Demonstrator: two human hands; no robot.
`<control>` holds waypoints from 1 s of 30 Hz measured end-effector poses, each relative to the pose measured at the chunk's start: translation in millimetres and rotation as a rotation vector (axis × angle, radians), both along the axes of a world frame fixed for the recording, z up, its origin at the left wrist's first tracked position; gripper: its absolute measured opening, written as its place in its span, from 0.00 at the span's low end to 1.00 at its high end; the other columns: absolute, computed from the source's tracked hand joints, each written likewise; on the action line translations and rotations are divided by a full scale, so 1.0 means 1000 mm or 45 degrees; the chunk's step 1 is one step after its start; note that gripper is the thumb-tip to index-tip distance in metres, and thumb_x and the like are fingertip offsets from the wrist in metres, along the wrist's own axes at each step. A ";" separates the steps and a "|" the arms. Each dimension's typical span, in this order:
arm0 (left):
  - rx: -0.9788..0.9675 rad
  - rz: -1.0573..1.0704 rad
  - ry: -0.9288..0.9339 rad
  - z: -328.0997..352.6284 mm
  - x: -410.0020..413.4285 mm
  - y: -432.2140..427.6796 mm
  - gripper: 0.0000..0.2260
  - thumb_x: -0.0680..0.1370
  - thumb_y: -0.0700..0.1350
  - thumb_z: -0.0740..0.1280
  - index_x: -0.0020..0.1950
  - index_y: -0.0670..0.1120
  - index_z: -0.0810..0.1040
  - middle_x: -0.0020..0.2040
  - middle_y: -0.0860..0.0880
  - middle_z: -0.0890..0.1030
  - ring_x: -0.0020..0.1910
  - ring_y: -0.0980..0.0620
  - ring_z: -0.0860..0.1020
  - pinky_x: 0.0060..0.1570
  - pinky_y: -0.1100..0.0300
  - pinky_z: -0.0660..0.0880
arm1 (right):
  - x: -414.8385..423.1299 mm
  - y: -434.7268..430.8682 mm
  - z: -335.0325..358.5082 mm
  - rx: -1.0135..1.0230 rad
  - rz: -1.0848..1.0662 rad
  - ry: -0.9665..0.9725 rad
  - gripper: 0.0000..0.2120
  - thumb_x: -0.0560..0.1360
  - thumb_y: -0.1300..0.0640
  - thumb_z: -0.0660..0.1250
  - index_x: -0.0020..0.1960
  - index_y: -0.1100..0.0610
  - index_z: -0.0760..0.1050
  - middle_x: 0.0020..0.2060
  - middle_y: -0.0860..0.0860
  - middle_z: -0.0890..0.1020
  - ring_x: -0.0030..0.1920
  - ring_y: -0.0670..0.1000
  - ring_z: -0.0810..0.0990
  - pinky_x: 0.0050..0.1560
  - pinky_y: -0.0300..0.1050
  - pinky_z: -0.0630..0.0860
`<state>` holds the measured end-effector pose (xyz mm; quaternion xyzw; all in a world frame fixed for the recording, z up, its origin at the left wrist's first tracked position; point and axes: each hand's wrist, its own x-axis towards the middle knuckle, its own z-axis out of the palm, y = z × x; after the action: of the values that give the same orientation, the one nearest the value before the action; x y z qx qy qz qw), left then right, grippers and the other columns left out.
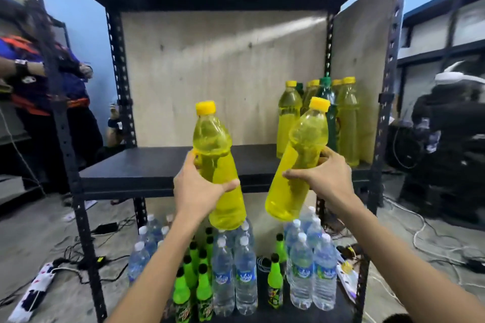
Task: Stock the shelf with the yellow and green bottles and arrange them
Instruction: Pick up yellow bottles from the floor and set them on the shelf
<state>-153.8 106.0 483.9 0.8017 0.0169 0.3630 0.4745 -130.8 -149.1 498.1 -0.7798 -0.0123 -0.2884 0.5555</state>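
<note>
My left hand [195, 187] grips a yellow bottle [219, 155] with a yellow cap, held nearly upright in front of the dark shelf board [147, 165]. My right hand [326, 178] grips a second yellow bottle [298, 165], tilted with its cap leaning right. Both bottles hover at the shelf's front edge. At the shelf's back right corner stands a cluster of several yellow bottles [288, 118] with one dark green bottle [326, 102] among them.
The lower shelf holds several clear water bottles [245, 273] and small bright green soda bottles [203, 294]. Metal uprights [388, 86] frame the shelf. People stand at the left [31, 81] and right [451, 123]. Cables and a power strip [36, 288] lie on the floor.
</note>
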 end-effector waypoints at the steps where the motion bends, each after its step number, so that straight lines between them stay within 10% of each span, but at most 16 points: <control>1: 0.017 -0.019 -0.012 0.015 0.012 -0.002 0.38 0.53 0.58 0.84 0.60 0.55 0.73 0.58 0.52 0.82 0.57 0.49 0.79 0.56 0.53 0.76 | 0.006 0.001 0.015 -0.023 -0.015 -0.029 0.33 0.49 0.43 0.85 0.51 0.49 0.80 0.44 0.45 0.85 0.48 0.49 0.84 0.52 0.52 0.82; 30: 0.079 -0.163 0.186 0.080 0.355 -0.102 0.44 0.58 0.51 0.84 0.70 0.48 0.68 0.63 0.44 0.77 0.63 0.41 0.76 0.60 0.48 0.75 | 0.202 -0.004 0.058 -0.349 -0.330 -0.118 0.44 0.52 0.40 0.84 0.61 0.56 0.74 0.42 0.46 0.75 0.46 0.49 0.75 0.45 0.44 0.74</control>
<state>200.8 4.4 564.1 0.8398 -0.0111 0.2730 0.4690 71.6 -153.1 556.0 -0.8291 0.0237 -0.3887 0.4013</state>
